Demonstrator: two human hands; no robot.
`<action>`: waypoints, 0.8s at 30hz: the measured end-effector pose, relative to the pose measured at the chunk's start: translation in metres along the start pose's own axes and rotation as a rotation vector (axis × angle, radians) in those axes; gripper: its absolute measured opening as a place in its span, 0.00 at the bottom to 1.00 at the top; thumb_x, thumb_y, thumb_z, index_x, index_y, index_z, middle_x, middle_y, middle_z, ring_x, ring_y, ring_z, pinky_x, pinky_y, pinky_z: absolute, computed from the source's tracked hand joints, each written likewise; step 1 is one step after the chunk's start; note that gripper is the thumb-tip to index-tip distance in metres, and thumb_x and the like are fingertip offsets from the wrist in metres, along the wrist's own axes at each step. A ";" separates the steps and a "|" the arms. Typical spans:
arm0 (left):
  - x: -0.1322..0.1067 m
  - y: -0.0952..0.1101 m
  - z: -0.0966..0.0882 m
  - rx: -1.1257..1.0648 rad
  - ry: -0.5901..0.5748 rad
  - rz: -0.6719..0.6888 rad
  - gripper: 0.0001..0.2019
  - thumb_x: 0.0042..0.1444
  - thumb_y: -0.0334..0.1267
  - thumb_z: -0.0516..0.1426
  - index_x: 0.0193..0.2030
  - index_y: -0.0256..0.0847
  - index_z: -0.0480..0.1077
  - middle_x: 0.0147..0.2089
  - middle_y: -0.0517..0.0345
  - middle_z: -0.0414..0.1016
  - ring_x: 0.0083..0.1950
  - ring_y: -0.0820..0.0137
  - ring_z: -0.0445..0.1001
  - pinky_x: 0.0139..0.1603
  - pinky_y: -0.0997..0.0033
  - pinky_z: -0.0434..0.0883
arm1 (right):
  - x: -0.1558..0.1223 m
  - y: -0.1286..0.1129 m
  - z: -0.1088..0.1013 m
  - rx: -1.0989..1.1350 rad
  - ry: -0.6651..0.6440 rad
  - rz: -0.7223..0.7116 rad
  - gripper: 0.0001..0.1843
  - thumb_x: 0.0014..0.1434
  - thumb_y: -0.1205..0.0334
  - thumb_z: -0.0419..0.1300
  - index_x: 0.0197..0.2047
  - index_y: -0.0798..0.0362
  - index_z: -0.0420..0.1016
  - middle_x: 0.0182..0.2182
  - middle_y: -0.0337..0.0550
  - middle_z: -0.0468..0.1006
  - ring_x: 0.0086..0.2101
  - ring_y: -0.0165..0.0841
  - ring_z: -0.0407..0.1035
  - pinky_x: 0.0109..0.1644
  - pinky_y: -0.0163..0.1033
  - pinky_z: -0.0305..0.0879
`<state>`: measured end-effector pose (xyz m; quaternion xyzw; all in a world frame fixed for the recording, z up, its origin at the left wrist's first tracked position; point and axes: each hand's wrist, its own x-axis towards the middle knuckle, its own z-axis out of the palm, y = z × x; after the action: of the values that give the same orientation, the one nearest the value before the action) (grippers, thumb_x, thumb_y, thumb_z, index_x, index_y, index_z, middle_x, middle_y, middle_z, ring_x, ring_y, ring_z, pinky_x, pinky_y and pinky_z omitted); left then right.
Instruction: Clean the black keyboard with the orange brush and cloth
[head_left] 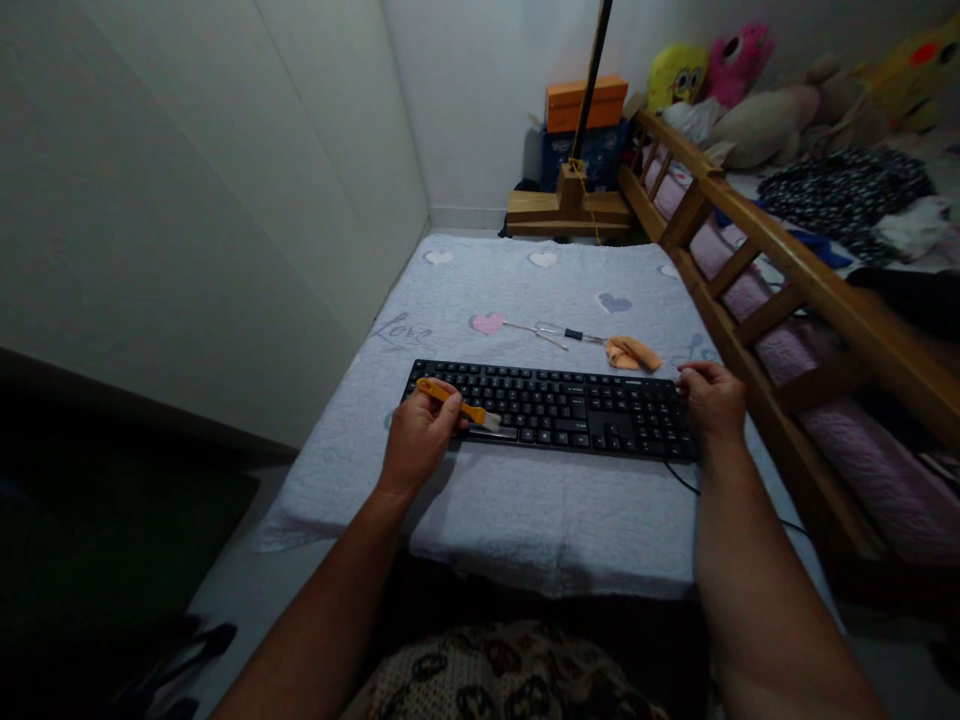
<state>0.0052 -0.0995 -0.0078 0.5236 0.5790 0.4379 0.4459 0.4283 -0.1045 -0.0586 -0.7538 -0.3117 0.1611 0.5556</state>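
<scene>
A black keyboard [555,410] lies flat across the cloth-covered table, its cable leaving from the right front. My left hand [427,435] is closed around the yellow handle of a small brush [472,412], over the keyboard's left part. The brush's pale bristles point right and touch down near the space bar. At the opposite end, my right hand [709,400] is closed on the keyboard's right edge, its fingertips at the far corner. Behind the keyboard lie a wire tool with a black grip [573,334] and a crumpled orange cloth [631,353].
A pale tablecloth with hearts [555,510] covers the table. Along the right runs a wooden bed rail [795,270], with plush toys [679,75] and fabric beyond it. A wooden stand [570,205] and an orange box [585,103] are at the back. A pale panel [247,180] rises at left.
</scene>
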 end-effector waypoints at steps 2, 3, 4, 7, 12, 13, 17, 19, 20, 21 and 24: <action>0.000 -0.002 -0.008 0.024 0.033 0.024 0.16 0.57 0.52 0.66 0.42 0.42 0.74 0.31 0.57 0.81 0.31 0.62 0.83 0.32 0.70 0.75 | 0.000 0.000 0.000 0.000 -0.001 -0.008 0.09 0.46 0.60 0.63 0.32 0.52 0.80 0.22 0.36 0.75 0.24 0.32 0.66 0.30 0.38 0.63; -0.001 -0.002 -0.011 0.024 0.048 0.033 0.16 0.57 0.52 0.66 0.43 0.42 0.74 0.31 0.57 0.81 0.32 0.62 0.83 0.32 0.70 0.76 | 0.000 -0.001 -0.001 -0.002 0.002 -0.012 0.09 0.46 0.60 0.63 0.32 0.52 0.79 0.22 0.37 0.75 0.24 0.33 0.66 0.30 0.38 0.62; -0.002 -0.002 -0.011 0.013 0.057 0.038 0.17 0.57 0.52 0.66 0.43 0.43 0.73 0.31 0.57 0.81 0.32 0.62 0.83 0.33 0.70 0.76 | 0.000 -0.001 -0.001 -0.004 0.005 -0.017 0.09 0.46 0.60 0.63 0.32 0.52 0.79 0.22 0.37 0.75 0.24 0.33 0.66 0.30 0.38 0.62; -0.008 0.002 -0.002 -0.075 0.039 0.020 0.19 0.57 0.54 0.66 0.43 0.42 0.71 0.29 0.59 0.80 0.31 0.63 0.82 0.31 0.71 0.75 | 0.000 -0.002 -0.001 -0.012 0.006 -0.013 0.07 0.47 0.60 0.63 0.32 0.51 0.79 0.23 0.38 0.76 0.25 0.33 0.66 0.31 0.39 0.63; -0.021 0.007 0.038 -0.197 -0.079 -0.029 0.22 0.55 0.56 0.67 0.42 0.41 0.70 0.29 0.59 0.78 0.29 0.66 0.82 0.29 0.72 0.76 | 0.002 0.000 -0.001 -0.018 -0.010 -0.014 0.07 0.48 0.60 0.63 0.32 0.50 0.79 0.23 0.39 0.76 0.26 0.33 0.67 0.33 0.40 0.64; -0.023 0.007 0.045 -0.205 -0.103 -0.024 0.21 0.55 0.56 0.67 0.41 0.41 0.70 0.30 0.59 0.79 0.29 0.66 0.82 0.30 0.71 0.77 | 0.003 0.001 -0.001 -0.017 -0.010 -0.019 0.08 0.47 0.59 0.63 0.32 0.51 0.79 0.23 0.38 0.76 0.25 0.33 0.67 0.32 0.40 0.63; -0.027 0.005 0.058 -0.191 -0.135 0.001 0.19 0.56 0.55 0.67 0.40 0.41 0.71 0.31 0.58 0.79 0.30 0.66 0.82 0.32 0.70 0.78 | 0.004 0.004 0.000 -0.012 0.006 -0.046 0.10 0.45 0.57 0.62 0.31 0.51 0.79 0.21 0.35 0.75 0.24 0.32 0.66 0.30 0.38 0.62; -0.026 0.003 0.056 -0.153 -0.110 0.006 0.19 0.56 0.54 0.66 0.40 0.41 0.72 0.30 0.58 0.79 0.29 0.66 0.81 0.32 0.70 0.78 | 0.004 0.004 0.001 -0.005 0.002 -0.054 0.11 0.44 0.56 0.62 0.31 0.51 0.79 0.21 0.35 0.75 0.23 0.32 0.65 0.29 0.37 0.61; -0.025 0.002 0.054 -0.127 -0.092 0.011 0.18 0.56 0.54 0.66 0.40 0.41 0.73 0.30 0.58 0.79 0.29 0.66 0.81 0.32 0.70 0.77 | 0.003 0.003 0.001 -0.002 -0.001 -0.051 0.11 0.44 0.56 0.62 0.31 0.51 0.79 0.21 0.35 0.75 0.23 0.32 0.65 0.28 0.37 0.61; -0.024 0.000 0.050 -0.098 -0.075 0.018 0.18 0.57 0.53 0.66 0.39 0.41 0.73 0.29 0.58 0.79 0.28 0.66 0.80 0.31 0.70 0.76 | 0.003 0.003 0.001 -0.001 0.000 -0.043 0.11 0.45 0.57 0.62 0.31 0.51 0.79 0.21 0.35 0.75 0.23 0.31 0.66 0.28 0.37 0.61; -0.021 -0.004 0.037 -0.022 -0.024 0.033 0.17 0.57 0.53 0.66 0.39 0.41 0.74 0.28 0.58 0.78 0.27 0.66 0.79 0.30 0.70 0.74 | 0.001 0.001 0.001 -0.007 0.009 -0.026 0.10 0.45 0.57 0.62 0.31 0.51 0.79 0.22 0.35 0.75 0.23 0.31 0.67 0.29 0.37 0.61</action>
<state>0.0411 -0.1192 -0.0186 0.5332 0.5602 0.4454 0.4512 0.4286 -0.1030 -0.0599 -0.7522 -0.3196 0.1495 0.5565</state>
